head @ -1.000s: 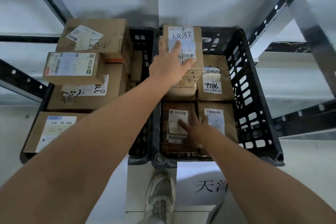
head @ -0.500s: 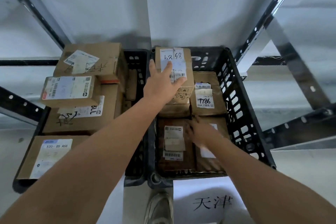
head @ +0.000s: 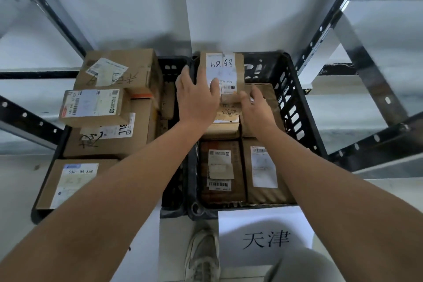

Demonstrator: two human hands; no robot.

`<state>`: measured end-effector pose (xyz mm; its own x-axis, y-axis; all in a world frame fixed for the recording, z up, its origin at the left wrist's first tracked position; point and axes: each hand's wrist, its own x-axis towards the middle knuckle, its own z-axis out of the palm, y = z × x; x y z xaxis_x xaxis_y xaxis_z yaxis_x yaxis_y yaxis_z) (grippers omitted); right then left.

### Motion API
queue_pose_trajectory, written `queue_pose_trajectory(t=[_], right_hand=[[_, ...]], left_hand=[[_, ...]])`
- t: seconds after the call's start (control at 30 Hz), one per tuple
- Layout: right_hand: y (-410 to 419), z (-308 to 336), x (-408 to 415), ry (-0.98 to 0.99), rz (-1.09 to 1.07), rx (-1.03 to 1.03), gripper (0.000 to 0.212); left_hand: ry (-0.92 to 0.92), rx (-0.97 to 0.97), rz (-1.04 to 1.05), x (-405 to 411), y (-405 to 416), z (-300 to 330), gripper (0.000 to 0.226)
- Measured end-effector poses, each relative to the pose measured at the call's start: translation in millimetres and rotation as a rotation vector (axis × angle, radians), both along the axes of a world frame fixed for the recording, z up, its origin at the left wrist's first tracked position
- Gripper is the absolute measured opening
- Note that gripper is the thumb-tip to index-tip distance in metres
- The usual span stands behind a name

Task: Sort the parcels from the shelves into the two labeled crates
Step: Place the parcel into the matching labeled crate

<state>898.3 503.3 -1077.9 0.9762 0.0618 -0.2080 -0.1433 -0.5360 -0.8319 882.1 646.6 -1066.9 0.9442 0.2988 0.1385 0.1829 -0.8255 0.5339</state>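
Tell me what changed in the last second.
The right hand left the near parcels and reached up to the right side of the tall parcel. The left hand stayed flat on that parcel. All other parcels and both crates stayed put.

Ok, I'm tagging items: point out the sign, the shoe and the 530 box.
sign (head: pixel 265 239), head view, on its printed characters.
shoe (head: pixel 202 256), head view, on its laces.
530 box (head: pixel 79 181), head view, on its white label.

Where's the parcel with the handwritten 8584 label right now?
In the head view, the 8584 parcel leans at the far end of the right crate, under the left hand, with the right hand beside it.
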Motion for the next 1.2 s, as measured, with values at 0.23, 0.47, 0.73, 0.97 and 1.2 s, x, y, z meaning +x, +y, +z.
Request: queue_pose_trajectory(t=[0.23, 0.47, 0.73, 0.97, 1.2], right_hand=[[-39.5, -68.7, -49.9, 0.226, 0.383, -0.57, 0.028], [-23.4, -93.4, -69.7, 0.309, 0.984, -1.105, 0.061], [-34.8, -112.9, -69.4, 0.263, 1.066, -1.126, 0.071], [-33.7, -76.2, -52.8, 0.283, 0.685, -0.805, 0.039], [-20.0, 11.2, -6.7, 0.085, -0.017, -0.113, 0.047]], left_hand=[[0.595, 0.605, -0.781, -75.1, -19.6, -49.7, 0.025], [1.187, 0.969, -0.722, -76.5, -43.0, -121.6, 0.074], [1.13, 0.816, -0.676, -69.4, -39.7, -115.5, 0.061], [0.719, 0.748, -0.747, -68.8, -40.2, -64.3, 0.032], [-0.283, 0.383, -0.224, -44.1, -4.8, 1.4, 0.036]])
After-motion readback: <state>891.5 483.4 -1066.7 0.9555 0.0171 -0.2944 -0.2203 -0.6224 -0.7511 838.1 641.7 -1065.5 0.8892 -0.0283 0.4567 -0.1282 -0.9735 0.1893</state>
